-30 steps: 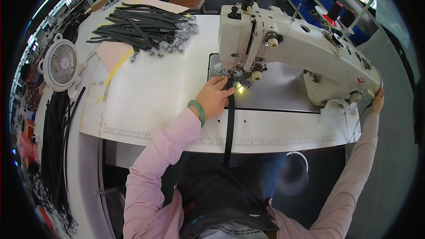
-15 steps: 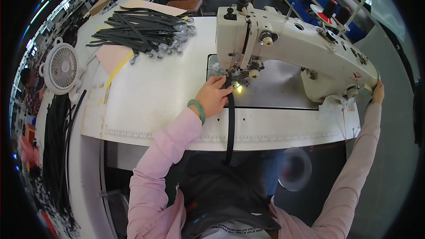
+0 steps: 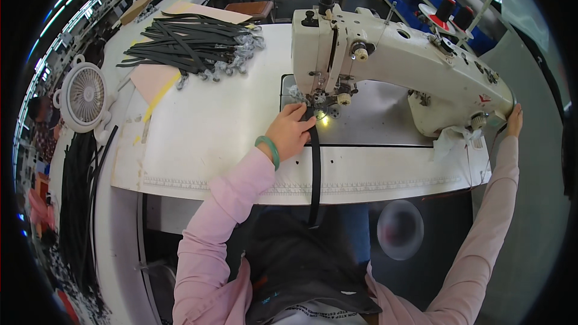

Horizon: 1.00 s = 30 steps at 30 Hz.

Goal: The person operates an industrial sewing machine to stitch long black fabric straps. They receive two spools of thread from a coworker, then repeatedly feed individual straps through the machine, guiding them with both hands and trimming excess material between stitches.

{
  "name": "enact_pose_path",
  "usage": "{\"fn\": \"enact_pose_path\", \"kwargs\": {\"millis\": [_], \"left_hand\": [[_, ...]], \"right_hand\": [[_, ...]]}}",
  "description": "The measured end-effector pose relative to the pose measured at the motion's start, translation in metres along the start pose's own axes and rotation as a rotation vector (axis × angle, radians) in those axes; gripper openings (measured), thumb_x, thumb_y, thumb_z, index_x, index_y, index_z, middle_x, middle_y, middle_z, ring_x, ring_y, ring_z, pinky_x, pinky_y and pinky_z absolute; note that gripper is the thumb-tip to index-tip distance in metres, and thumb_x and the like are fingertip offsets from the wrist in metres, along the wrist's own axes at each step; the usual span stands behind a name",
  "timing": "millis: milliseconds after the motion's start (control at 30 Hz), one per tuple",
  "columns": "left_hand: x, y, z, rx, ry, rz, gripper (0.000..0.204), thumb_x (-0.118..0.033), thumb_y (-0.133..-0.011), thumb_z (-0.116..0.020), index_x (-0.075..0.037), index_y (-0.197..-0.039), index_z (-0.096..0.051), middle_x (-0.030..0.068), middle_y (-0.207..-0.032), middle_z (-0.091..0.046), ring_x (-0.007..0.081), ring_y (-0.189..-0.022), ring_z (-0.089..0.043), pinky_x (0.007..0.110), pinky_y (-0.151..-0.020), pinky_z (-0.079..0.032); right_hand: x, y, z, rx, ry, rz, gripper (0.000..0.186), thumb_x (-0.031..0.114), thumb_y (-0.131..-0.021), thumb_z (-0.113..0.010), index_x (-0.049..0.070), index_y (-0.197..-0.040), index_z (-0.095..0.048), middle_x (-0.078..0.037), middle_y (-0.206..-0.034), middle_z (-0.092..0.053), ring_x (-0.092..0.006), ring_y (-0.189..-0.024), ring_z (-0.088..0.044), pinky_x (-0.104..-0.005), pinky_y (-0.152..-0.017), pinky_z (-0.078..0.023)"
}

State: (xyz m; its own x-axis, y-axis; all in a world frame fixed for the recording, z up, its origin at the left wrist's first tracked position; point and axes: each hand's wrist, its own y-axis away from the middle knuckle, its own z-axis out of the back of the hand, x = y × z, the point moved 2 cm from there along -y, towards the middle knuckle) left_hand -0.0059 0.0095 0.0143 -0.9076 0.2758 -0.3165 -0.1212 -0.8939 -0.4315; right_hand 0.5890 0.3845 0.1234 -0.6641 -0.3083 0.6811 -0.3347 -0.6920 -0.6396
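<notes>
My left hand (image 3: 292, 129), with a green bangle, pinches a black strap (image 3: 315, 171) just below the presser foot (image 3: 320, 100) of a white sewing machine (image 3: 391, 54). The strap hangs down over the table's front edge; some pale grey material (image 3: 295, 91) lies by the foot, beside a small lit lamp. My right hand (image 3: 515, 120) grips the handwheel (image 3: 512, 106) at the machine's right end, its fingers partly hidden.
A pile of black straps (image 3: 174, 45) with grey ends lies on pink sheets behind my left hand. A white fan (image 3: 83, 90) and long hanging straps (image 3: 78, 192) are at the left. Thread spools (image 3: 445, 9) stand behind the machine, near shelves of blue bins. Other people work at far left.
My right hand has moved slightly up on the handwheel. My left hand stays on the strap by the needle. A round see-through disc below the table edge shows more fully.
</notes>
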Motion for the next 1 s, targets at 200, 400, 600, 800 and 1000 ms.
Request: {"fn": "enact_pose_path", "kwargs": {"millis": [200,400,600,800,1000], "left_hand": [[0.005,0.007,0.002,-0.013,-0.04,0.04,0.036,-0.009,-0.069,-0.062,-0.006,-0.104,-0.061,0.0234,-0.117,-0.049,0.0351,-0.113,-0.042,0.035,-0.096,-0.037],[0.006,0.001,-0.002,-0.014,-0.061,0.0,0.038,-0.009,-0.069,-0.063,-0.005,-0.106,-0.059,0.0223,-0.116,-0.051,0.0343,-0.11,-0.045,0.035,-0.095,-0.038],[0.002,-0.003,-0.008,-0.042,-0.238,-0.044,0.039,-0.004,-0.067,-0.062,-0.004,-0.105,-0.058,0.0184,-0.113,-0.052,0.0322,-0.107,-0.047,0.034,-0.091,-0.041],[-0.006,0.0,-0.006,-0.049,-0.193,-0.049,0.039,-0.001,-0.064,-0.061,-0.004,-0.103,-0.058,0.0176,-0.113,-0.052,0.0317,-0.106,-0.048,0.033,-0.089,-0.044],[-0.005,0.006,0.003,-0.037,-0.227,-0.007,0.038,-0.001,-0.064,-0.061,-0.003,-0.102,-0.059,0.0186,-0.111,-0.053,0.0317,-0.106,-0.048,0.034,-0.089,-0.044]], "right_hand": [[-0.02,0.041,-0.033,0.068,0.002,-0.106,0.064,0.05,-0.09,-0.033,-0.008,-0.114,-0.048,-0.026,-0.108,-0.055,-0.036,-0.103,-0.052,-0.0369,-0.088,-0.039],[-0.03,0.097,-0.023,-0.047,-0.348,-0.167,0.048,0.041,-0.094,-0.032,0.001,-0.112,-0.05,-0.013,-0.109,-0.056,-0.0218,-0.097,-0.055,-0.0317,-0.084,-0.041],[-0.001,0.069,-0.01,0.054,-0.287,-0.242,0.048,0.043,-0.093,-0.034,0.002,-0.112,-0.051,-0.011,-0.102,-0.058,-0.0201,-0.096,-0.055,-0.0293,-0.082,-0.042],[0.013,-0.043,0.012,0.301,0.464,0.198,0.055,0.048,-0.09,-0.033,0.001,-0.111,-0.053,-0.022,-0.108,-0.056,-0.0373,-0.099,-0.053,-0.0405,-0.082,-0.041],[-0.009,0.038,-0.038,0.151,-0.162,-0.223,0.054,0.047,-0.09,-0.035,0.001,-0.113,-0.052,-0.021,-0.106,-0.057,-0.0321,-0.101,-0.054,-0.0373,-0.085,-0.04]]}}
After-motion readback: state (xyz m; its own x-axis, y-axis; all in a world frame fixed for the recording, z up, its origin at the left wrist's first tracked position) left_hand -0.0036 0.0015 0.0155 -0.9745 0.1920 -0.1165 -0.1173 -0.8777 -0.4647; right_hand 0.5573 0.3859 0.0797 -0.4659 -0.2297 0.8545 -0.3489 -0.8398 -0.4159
